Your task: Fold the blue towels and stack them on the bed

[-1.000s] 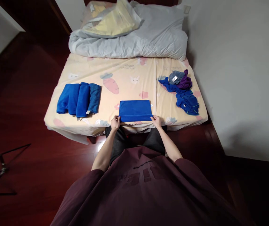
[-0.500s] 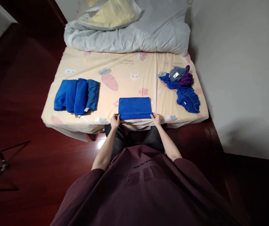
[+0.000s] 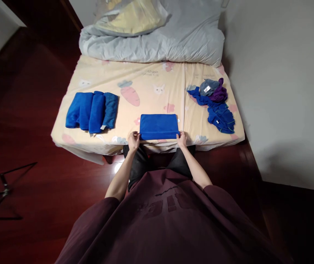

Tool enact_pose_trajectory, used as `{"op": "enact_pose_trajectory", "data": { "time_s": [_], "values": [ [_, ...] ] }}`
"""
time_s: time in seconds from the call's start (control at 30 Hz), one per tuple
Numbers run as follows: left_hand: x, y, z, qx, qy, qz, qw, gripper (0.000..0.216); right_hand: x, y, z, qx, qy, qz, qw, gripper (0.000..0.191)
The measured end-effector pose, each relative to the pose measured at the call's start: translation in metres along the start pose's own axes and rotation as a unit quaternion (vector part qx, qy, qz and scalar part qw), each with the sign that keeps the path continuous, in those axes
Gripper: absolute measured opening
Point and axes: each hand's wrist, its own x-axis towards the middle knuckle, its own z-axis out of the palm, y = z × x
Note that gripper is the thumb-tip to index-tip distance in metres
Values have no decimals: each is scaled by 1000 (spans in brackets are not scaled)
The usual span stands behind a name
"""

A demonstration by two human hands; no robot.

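A blue towel (image 3: 159, 123) lies flat near the front edge of the bed, with a narrow strip folded over along its near side. My left hand (image 3: 133, 140) pinches the left end of that strip. At its right end, my right hand (image 3: 181, 139) grips the other corner, fingers closed on the cloth. Several rolled or folded blue towels (image 3: 85, 110) rest side by side on the left of the bed. To the right sits a crumpled heap of blue cloths (image 3: 220, 116), with a purple cloth (image 3: 220, 92) and a grey-blue cloth (image 3: 209, 87) bearing a white tag.
The bed's printed sheet (image 3: 146, 97) spreads under everything. Across the back lies a bunched grey quilt (image 3: 151, 46) with a yellow-filled bag (image 3: 132, 18) on it. A wall (image 3: 277, 91) borders the right side. Black stand legs (image 3: 5, 190) are on the floor at left.
Both hands stay on the towel's near corners, with hardly any movement of the strip. The whole view has shifted slightly, so things appear a little farther right.
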Motion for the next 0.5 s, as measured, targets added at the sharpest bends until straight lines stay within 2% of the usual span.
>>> {"op": "enact_pose_trajectory", "data": {
  "time_s": [0.07, 0.13, 0.27, 0.4, 0.5],
  "values": [
    [-4, 6, -10, 34, -1, 50, 998, 35, -8, -9, -4, -31, 23, -37, 999, 47],
    [-7, 12, -17, 56, -40, 110, 992, 37, -17, -17, -10, -62, 22, -97, 993, 50],
    [-10, 17, -13, 58, -151, 200, 966, 43, -31, -26, -20, -129, -50, -214, 967, 48],
    [-9, 13, 5, 104, -195, 208, 953, 59, -31, -21, -18, -168, -122, -254, 945, 51],
    [-9, 10, 15, 139, -192, 201, 950, 65, -25, -15, -12, -175, -135, -251, 942, 54]
  ]
}}
